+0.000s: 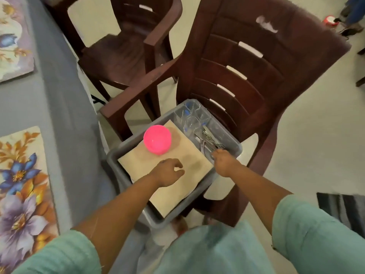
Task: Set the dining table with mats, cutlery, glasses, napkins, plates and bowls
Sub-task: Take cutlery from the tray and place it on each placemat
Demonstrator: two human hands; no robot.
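Right hand [224, 164] reaches fingertips into cutlery [209, 142] at bin [235, 148] right side; grip unclear, blurred. Cutlery just beyond fingers, handles running up-left. Left hand [168, 172] loosely curled, empty, over beige napkin [138, 163], farther off.

Counted two floral placemats [16, 36] on the table, two brown plastic chairs [256, 80], one grey tub [118, 155], one pink bowl [157, 139]. Cutlery [208, 140] too blurry to count.

Soft, even indoor light; faint shadows; motion blur throughout, wide-angle bending at edges.
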